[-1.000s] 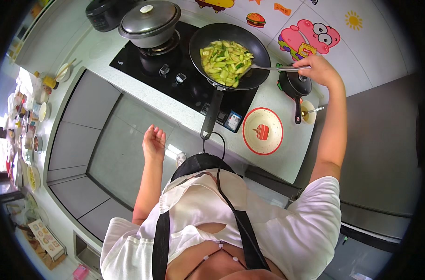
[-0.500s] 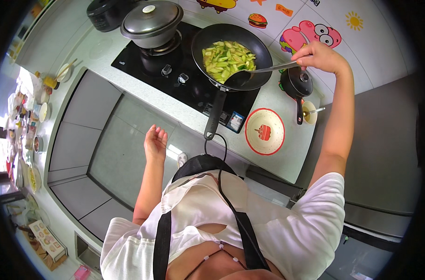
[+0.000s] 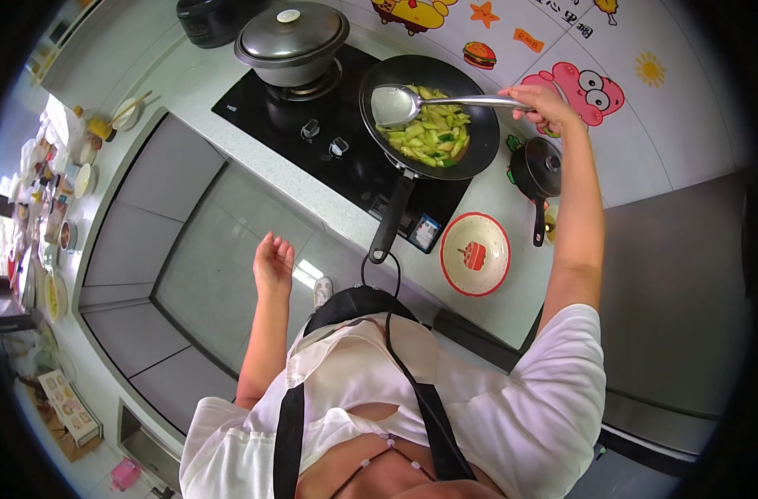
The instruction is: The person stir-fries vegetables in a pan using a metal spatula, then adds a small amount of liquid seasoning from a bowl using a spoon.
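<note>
My right hand (image 3: pixel 553 109) is closed around the handle end of a metal wok spatula (image 3: pixel 470 101). The broad blade lies over the far left part of a black wok (image 3: pixel 481 137) on the stove. Chopped pale green vegetable pieces (image 3: pixel 433 137) are heaped in the wok, partly covered by the spatula. The wok's long black handle (image 3: pixel 393 218) points toward me, with neither hand on it. Away from the stove, my left hand (image 3: pixel 273 264) hangs in the air at waist height, palm turned up, its fingers loosely bent and holding nothing.
A lidded grey pot (image 3: pixel 291 46) stands on the other burner of the black glass stove (image 3: pixel 271 125). Right of the stove are a red-rimmed bowl (image 3: pixel 475 274) and a small black saucepan (image 3: pixel 538 169). Dishes and bottles line the left counter (image 3: pixel 113 179). A black cord (image 3: pixel 393 312) hangs before me.
The spatula's blade has swung from the wok's near right side to its far left, over the vegetables. My right hand has dropped slightly nearer. The view has shifted a little; my left hand stays put.
</note>
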A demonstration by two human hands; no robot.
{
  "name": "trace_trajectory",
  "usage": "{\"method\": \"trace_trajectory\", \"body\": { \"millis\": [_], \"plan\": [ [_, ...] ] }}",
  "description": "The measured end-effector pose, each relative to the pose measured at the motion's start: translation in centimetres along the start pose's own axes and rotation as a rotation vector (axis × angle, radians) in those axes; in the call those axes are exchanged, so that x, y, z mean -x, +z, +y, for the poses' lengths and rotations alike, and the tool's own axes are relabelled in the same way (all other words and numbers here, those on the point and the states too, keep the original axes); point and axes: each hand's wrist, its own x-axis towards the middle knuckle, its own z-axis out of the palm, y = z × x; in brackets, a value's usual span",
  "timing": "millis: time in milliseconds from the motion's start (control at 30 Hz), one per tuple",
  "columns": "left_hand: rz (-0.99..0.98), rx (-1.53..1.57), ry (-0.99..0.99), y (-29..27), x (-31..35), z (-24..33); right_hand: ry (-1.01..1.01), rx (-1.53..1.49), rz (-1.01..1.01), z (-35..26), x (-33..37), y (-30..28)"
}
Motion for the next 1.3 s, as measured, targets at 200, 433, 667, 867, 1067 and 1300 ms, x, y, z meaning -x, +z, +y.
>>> {"method": "trace_trajectory", "body": {
  "millis": [200, 433, 667, 867, 1067, 1300],
  "plan": [
    [0.012, -0.002, 0.01, -0.2, 0.0, -0.9, -0.125, 0.265, 0.179, 5.9, -3.7, 1.5],
    [-0.04, -0.051, -0.003, 1.5, 0.2, -1.7, -0.338, 0.61, 0.505, 9.0, -1.0, 4.7],
    [-0.066, -0.104, -0.018, 2.3, 0.7, -1.6, -0.121, 0.488, 0.604, 12.2, 2.5, 7.5],
    [-0.056, -0.109, -0.021, 2.3, 1.0, -1.6, -0.025, 0.347, 0.667, 14.0, 6.7, 9.6],
    [-0.068, -0.123, -0.027, 2.3, 1.0, -1.5, -0.008, 0.284, 0.597, 11.7, 9.2, 13.6],
    [-0.081, -0.117, -0.039, 2.2, 0.6, -1.1, -0.234, 0.568, 0.681, 12.5, 9.7, 15.1]
  ]
}}
